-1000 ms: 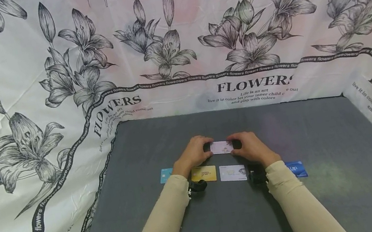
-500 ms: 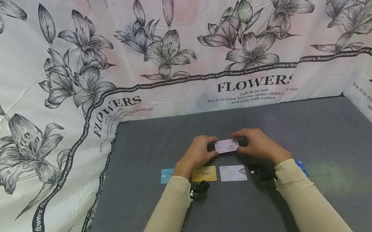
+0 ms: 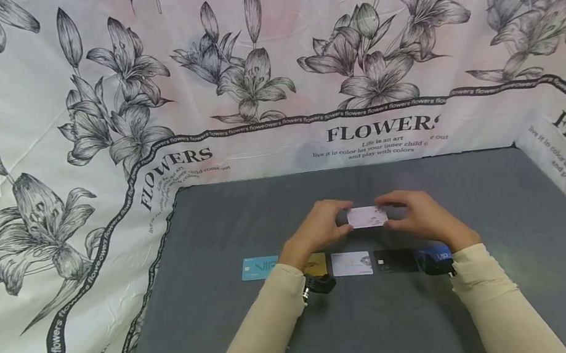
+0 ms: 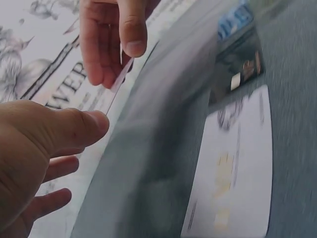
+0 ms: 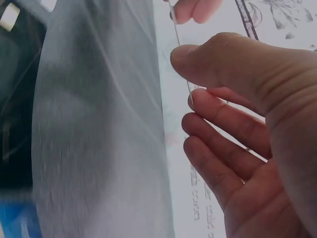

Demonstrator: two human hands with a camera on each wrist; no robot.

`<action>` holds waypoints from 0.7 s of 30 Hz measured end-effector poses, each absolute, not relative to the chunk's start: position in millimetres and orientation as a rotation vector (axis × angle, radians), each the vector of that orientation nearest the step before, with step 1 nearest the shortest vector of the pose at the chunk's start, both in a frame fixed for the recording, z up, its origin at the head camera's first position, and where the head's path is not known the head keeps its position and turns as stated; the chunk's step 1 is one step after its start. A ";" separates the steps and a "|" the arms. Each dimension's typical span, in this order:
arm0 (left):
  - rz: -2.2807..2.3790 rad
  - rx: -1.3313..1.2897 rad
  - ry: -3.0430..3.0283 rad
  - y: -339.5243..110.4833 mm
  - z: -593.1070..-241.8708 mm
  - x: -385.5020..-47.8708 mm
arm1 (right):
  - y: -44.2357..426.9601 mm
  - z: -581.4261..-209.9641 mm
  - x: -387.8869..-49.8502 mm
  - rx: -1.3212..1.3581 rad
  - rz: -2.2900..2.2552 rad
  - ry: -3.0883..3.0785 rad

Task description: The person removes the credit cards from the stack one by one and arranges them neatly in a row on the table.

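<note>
A pale pink card (image 3: 366,217) is held level by both hands above the dark table, beyond a row of cards. My left hand (image 3: 320,228) pinches its left end between thumb and fingers. The opposite end is gripped by my right hand (image 3: 427,218); in the right wrist view its thumb (image 5: 198,59) presses on the card's thin edge. Below lie a light blue card (image 3: 258,268), a gold card (image 3: 316,265) partly behind the left wrist, a white card (image 3: 351,264), a black card (image 3: 395,261) and a dark blue card (image 3: 435,251) partly covered by the right wrist camera.
The grey-black tabletop (image 3: 376,329) is bordered by a white fabric wall (image 3: 269,160) printed with lilies at the back and sides. Both wrists wear small black cameras, the left one (image 3: 322,283) hanging over the table just in front of the row.
Both hands have carried the pale pink card to the right. The black card has come out from under the right wrist, and more of the light blue card shows.
</note>
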State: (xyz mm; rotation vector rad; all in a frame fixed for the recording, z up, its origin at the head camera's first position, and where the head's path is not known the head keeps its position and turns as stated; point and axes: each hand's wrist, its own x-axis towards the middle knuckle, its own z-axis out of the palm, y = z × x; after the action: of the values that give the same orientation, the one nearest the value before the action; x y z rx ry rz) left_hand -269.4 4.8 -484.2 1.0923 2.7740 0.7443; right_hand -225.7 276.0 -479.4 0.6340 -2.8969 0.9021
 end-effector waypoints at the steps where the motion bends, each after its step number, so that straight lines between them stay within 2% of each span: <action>1: 0.747 1.113 2.771 9.3 -483.2 -268.4 | 280.8 -478.7 -223.0 0.626 0.899 -2.893; 14: 0.692 1.292 2.778 58.8 -482.0 -253.7 | 327.2 -468.0 -193.4 0.561 0.883 -2.923; 21: 0.707 1.273 2.762 76.3 -486.5 -245.4 | 342.4 -468.7 -183.0 0.551 0.840 -2.933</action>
State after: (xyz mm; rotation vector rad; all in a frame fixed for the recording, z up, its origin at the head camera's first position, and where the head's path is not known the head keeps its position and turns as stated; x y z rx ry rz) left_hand -245.4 76.3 -486.5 1.2726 2.7620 0.7065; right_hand -183.0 342.4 -468.7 0.5505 -2.9335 0.8402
